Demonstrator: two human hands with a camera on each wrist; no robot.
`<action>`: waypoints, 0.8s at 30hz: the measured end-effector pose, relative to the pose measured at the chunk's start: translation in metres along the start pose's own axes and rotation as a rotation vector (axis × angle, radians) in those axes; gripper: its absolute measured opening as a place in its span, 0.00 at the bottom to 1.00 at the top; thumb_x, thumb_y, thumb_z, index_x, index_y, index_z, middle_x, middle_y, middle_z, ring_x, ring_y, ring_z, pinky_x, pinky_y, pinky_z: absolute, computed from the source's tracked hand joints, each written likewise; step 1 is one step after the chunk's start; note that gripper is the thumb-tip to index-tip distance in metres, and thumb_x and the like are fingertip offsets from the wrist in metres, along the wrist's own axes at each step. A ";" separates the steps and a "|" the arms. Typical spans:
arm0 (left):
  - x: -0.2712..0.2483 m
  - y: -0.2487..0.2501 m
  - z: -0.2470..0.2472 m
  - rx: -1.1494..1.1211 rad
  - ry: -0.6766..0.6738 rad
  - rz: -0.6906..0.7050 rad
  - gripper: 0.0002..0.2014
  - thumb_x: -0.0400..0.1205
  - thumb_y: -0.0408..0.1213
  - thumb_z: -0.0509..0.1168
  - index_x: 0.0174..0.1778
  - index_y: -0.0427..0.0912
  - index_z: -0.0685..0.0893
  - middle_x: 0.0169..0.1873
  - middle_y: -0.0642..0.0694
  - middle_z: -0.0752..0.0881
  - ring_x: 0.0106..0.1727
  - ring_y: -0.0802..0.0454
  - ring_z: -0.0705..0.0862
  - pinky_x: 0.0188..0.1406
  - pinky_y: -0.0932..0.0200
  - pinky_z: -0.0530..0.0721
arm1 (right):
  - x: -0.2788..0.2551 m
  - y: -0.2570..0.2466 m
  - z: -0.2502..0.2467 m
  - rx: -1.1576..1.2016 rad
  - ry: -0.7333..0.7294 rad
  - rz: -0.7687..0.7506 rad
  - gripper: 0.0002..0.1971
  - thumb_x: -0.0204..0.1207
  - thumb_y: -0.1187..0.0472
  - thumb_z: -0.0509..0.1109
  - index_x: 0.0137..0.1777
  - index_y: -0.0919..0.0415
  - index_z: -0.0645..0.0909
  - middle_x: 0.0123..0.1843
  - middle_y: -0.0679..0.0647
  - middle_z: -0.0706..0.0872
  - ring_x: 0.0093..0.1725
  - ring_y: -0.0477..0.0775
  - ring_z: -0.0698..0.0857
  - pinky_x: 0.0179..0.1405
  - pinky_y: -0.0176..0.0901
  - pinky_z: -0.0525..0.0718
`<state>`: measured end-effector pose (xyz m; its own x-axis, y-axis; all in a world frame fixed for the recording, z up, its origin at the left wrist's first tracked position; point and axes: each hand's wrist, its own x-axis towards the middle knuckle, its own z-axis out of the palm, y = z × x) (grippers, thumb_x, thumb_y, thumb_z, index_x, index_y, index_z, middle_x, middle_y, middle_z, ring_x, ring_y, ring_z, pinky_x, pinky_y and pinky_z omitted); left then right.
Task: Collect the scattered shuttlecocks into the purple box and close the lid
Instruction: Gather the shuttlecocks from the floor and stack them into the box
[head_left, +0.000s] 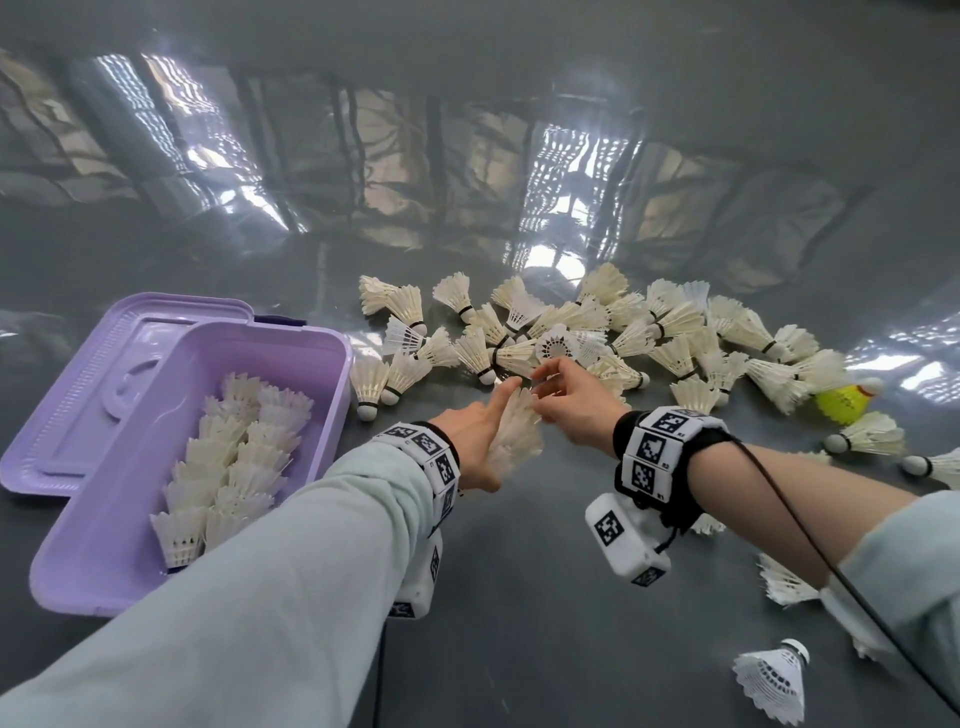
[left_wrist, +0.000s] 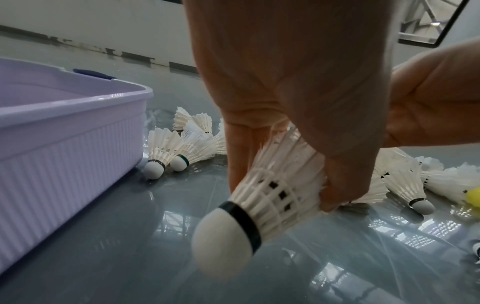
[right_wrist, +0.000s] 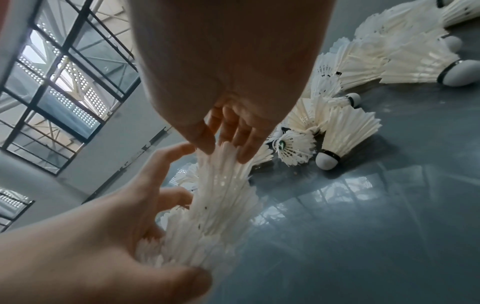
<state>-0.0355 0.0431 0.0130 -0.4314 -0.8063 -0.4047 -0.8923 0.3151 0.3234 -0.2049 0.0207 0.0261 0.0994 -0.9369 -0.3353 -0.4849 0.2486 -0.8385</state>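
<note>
Head view: left hand grips a nested stack at frame centre; box lower left, lid off.

Left wrist view: fingers curl around feathers; a loose stack could separate.

Right wrist view: right hand pinches the stack top. Glossy grey floor; windows upper left.

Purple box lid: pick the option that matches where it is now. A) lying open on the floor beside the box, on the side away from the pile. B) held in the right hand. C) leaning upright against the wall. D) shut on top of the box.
A: the lid lies flat on the floor, partly under the purple box, which stands open with shuttlecocks inside; neither the left hand nor the right hand touches it.
</note>
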 end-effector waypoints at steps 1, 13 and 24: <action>-0.001 0.000 0.001 -0.007 0.005 -0.005 0.60 0.67 0.46 0.76 0.80 0.59 0.34 0.56 0.42 0.78 0.48 0.38 0.84 0.45 0.49 0.83 | 0.000 0.002 0.001 0.007 0.009 -0.012 0.12 0.74 0.71 0.68 0.52 0.54 0.75 0.45 0.54 0.83 0.43 0.51 0.82 0.47 0.45 0.84; -0.002 -0.003 0.004 -0.028 0.038 -0.030 0.57 0.67 0.48 0.73 0.79 0.60 0.34 0.59 0.40 0.75 0.44 0.36 0.83 0.44 0.45 0.85 | 0.010 0.001 0.001 0.187 0.007 0.055 0.16 0.75 0.72 0.69 0.59 0.60 0.73 0.50 0.58 0.84 0.45 0.52 0.82 0.46 0.43 0.81; 0.000 -0.019 0.006 -0.105 0.091 -0.115 0.58 0.68 0.48 0.72 0.78 0.63 0.30 0.58 0.37 0.77 0.44 0.36 0.83 0.46 0.42 0.85 | 0.021 0.041 -0.049 -0.833 -0.081 0.143 0.22 0.73 0.59 0.68 0.67 0.63 0.78 0.74 0.62 0.71 0.73 0.62 0.72 0.74 0.50 0.69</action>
<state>-0.0193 0.0402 0.0019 -0.3094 -0.8775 -0.3664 -0.9140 0.1682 0.3691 -0.2650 -0.0008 0.0059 0.0352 -0.8816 -0.4706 -0.9759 0.0712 -0.2064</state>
